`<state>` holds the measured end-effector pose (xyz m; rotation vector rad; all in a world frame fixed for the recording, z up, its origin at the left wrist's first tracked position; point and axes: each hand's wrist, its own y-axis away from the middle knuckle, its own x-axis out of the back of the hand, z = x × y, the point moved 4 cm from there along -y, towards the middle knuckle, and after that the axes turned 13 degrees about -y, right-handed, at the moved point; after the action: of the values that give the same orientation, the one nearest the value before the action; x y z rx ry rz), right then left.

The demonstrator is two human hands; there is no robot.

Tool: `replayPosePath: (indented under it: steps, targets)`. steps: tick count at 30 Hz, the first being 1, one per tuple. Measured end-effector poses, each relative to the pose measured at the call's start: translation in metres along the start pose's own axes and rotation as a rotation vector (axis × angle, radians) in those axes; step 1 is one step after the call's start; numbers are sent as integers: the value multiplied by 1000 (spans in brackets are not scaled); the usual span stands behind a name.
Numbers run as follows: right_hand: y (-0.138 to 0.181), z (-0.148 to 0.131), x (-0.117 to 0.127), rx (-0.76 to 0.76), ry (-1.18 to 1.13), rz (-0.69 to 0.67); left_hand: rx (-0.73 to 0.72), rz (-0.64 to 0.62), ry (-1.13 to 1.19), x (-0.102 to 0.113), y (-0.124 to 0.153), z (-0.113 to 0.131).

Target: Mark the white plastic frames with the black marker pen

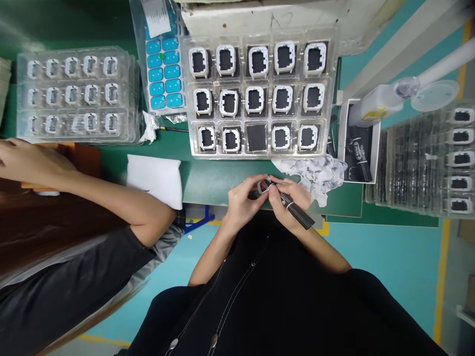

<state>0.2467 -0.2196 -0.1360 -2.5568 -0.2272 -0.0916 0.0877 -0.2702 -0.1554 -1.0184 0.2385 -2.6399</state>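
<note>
My left hand (243, 198) grips a small white frame part (264, 186) with a dark centre, held just above the near edge of the green table (222, 178). My right hand (291, 195) holds a black marker pen (295, 210) with its tip against that part. Straight ahead lies a clear plastic tray (260, 91) with three rows of the same white frames on dark squares. One pocket (257, 137) in its near row has only a dark square.
A co-worker's arm (92, 190) reaches across from the left. Another clear tray of frames (74, 91) sits at far left, blue-part trays (163, 74) behind, crumpled white cloth (319, 173) right of my hands, a white box (358, 143), and stacked trays (426, 163) at far right.
</note>
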Motion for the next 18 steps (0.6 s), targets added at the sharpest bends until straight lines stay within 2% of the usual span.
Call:
replayPosePath:
  steps: [7,13,18]
  targets:
    - [-3,-4,0,26,-35,-57,32,-26,15,0,-1,-2]
    - [-6,-5,1,6,-27,13,2,-34,53,0,-3,0]
    - [-5,-3,1,-65,-37,-51,106,-82,155,-2,-5,-7]
